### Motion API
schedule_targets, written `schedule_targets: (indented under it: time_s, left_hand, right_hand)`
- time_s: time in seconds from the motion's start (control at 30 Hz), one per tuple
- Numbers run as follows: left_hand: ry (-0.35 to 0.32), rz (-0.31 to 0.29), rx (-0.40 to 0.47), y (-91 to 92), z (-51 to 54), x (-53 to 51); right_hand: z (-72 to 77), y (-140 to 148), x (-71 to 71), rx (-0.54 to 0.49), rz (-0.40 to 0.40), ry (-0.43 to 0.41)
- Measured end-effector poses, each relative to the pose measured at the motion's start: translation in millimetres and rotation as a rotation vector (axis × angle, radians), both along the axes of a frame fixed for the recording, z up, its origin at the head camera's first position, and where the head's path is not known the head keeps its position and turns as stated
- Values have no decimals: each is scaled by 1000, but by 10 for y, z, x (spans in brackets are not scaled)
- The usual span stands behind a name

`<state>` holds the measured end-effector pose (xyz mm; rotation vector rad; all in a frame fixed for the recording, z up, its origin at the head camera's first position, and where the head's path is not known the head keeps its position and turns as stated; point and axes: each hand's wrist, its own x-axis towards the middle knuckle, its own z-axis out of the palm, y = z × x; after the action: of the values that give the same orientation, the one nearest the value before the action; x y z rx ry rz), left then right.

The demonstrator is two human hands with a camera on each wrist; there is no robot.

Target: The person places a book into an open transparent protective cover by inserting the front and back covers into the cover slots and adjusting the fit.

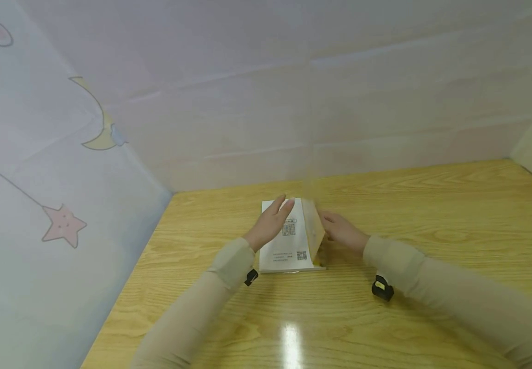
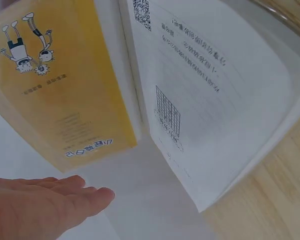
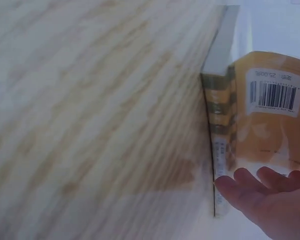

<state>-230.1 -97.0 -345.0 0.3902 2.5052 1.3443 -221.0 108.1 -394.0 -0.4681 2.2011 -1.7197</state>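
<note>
A book lies on the table, its white printed page (image 1: 281,246) facing up and its flap-like cover (image 1: 313,225) raised along the right side. The left wrist view shows the cover's yellow inner side (image 2: 54,95) with cartoon figures. My left hand (image 1: 269,225) is over the white page with fingers extended; whether it touches the paper cannot be told. Beside the raised cover, my right hand (image 1: 343,233) has its fingers against or close to the outer side. In the right wrist view the orange outside with a barcode (image 3: 275,92) and the striped spine (image 3: 220,115) show near the fingertips.
The book rests on a wood-grain table (image 1: 431,205). A pale wall covering (image 1: 229,113) rises behind the table's back edge, and another with a moon and a pink star (image 1: 64,225) stands on the left. Each wrist carries a small black device (image 1: 382,288).
</note>
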Motion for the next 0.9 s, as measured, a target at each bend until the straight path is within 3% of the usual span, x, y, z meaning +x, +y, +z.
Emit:
schedule_targets:
  time_s: [0.13,0.2,0.37,0.43,0.63,0.9]
  left_hand:
    - [19,5,21,-10,45,12]
    - [28,14,36,-14,64,18]
    - [26,46,64,-43,107,51]
    - [20,46,65,-65,111,64]
    - [30,11,45,-113,94,83]
    - [80,-15,10,-159,22,76]
  right_hand:
    - [-81,-36,22,-22,71,-6]
    - [-108,-45,35,24,98,13]
    - [-121,-52,67,288,126,129]
    - [-127,-58,74,340,157,159]
    - [-120,-89,93,400,213,240]
    - [-109,-113,123,484,239,277]
